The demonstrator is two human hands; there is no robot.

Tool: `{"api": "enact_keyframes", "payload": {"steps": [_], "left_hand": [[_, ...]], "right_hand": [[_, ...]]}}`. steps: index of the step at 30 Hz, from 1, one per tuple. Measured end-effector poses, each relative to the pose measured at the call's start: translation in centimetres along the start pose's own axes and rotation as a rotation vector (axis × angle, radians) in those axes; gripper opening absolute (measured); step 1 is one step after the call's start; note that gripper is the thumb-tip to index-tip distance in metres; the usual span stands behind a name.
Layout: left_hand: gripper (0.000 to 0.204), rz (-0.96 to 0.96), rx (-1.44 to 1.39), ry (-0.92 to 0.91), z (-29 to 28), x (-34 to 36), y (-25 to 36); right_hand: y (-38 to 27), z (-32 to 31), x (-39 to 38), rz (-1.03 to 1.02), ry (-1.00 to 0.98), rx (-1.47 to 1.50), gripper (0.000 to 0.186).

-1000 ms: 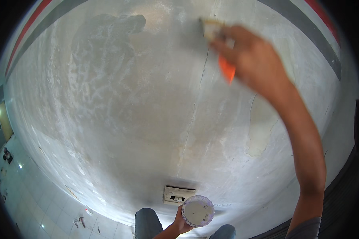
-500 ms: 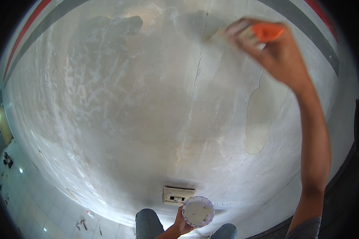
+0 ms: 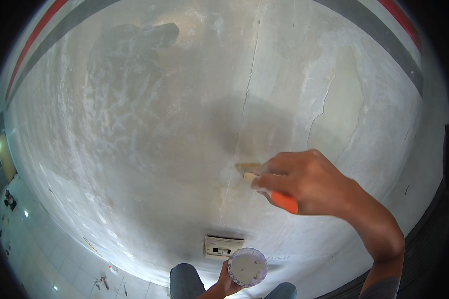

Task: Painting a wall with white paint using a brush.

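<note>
1. From where I stand, the right hand (image 3: pixel 304 177) is closed round an orange-handled scraper (image 3: pixel 285 202), its blurred tan head at or very near the wall (image 3: pixel 184 149).
2. That head sits just beside the long thin crack (image 3: pixel 248 84), below its middle; I can't tell whether it's pressing or just clear of the surface.
3. Down low, the left hand (image 3: pixel 227 280) grips a round tub (image 3: pixel 247 250) from its left side, with pale paste (image 3: pixel 247 269) showing inside, in front of the wall plate (image 3: pixel 223 246).
4. I'd judge the step in hand to be a stroke of the scraper along the crack line.
5. To my eye, the next move calls for a low, even blade angle and light pressure, with the tub kept level within easy reach.
6. The irregular peeled-looking patch (image 3: pixel 340 109) lies up beyond the right hand, partly hidden by it.
</note>
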State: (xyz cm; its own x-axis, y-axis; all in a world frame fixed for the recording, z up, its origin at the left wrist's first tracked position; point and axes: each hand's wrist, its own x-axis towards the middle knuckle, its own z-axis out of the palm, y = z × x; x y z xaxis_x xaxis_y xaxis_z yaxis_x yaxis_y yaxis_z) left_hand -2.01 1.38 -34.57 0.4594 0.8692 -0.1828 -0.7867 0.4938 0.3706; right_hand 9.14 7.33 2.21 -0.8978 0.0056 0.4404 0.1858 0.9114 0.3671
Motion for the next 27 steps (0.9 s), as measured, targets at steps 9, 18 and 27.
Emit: {"api": "enact_keyframes", "payload": {"steps": [9, 18, 27], "left_hand": [[0.079, -0.020, 0.002, -0.007, -0.4, 0.7, -0.8], [0.080, 0.039, -0.015, -0.030, -0.5, 0.1, -0.1], [0.080, -0.014, -0.001, 0.028, 0.0, 0.1, 0.0]], "right_hand": [[5.4, -12.1, 7.6, -0.096, 0.454, -0.553, 0.015], [1.9, 1.6, 3.7, -0.317, 0.228, -0.588, 0.009], [5.5, -3.3, 8.4, -0.140, 0.256, 0.110, 0.009]]}}
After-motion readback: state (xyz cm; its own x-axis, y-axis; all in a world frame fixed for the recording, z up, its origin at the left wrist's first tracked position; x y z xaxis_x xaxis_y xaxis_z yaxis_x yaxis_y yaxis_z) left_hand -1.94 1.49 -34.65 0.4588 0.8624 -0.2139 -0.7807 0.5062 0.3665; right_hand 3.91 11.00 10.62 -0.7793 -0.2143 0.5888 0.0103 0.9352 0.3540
